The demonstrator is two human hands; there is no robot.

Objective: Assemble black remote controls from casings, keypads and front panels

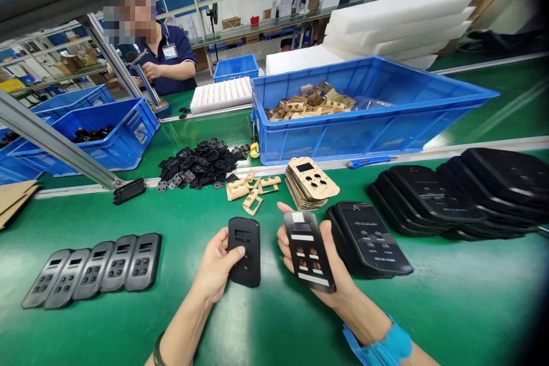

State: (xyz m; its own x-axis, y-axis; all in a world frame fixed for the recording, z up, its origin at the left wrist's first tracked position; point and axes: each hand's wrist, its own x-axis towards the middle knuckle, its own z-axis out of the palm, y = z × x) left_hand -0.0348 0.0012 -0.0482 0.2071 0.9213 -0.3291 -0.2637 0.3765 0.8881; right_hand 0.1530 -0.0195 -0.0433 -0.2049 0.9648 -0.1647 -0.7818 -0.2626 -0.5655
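Observation:
My left hand (218, 266) is closed on a black plastic housing (245, 266), thumb on its face near the small buttons. My right hand (337, 266) grips a thin black face panel (309, 251) with white strips, a window and round holes. The two pieces are apart, held just above the green bench. To the right of my right hand is a stack of glossy black panels (364, 234). Behind it stands a pile of tan adhesive sheets (313, 180) with cut-outs. Several black housings with buttons (92, 269) lie in a row at the left.
Peeled tan backing scraps (253, 191) and a heap of black button pads (199, 163) lie ahead. A blue bin (321, 143) holds more scraps. A blue cutter (371, 162) lies before it. More black panels (433, 194) are stacked right. A co-worker (175, 77) works across the bench.

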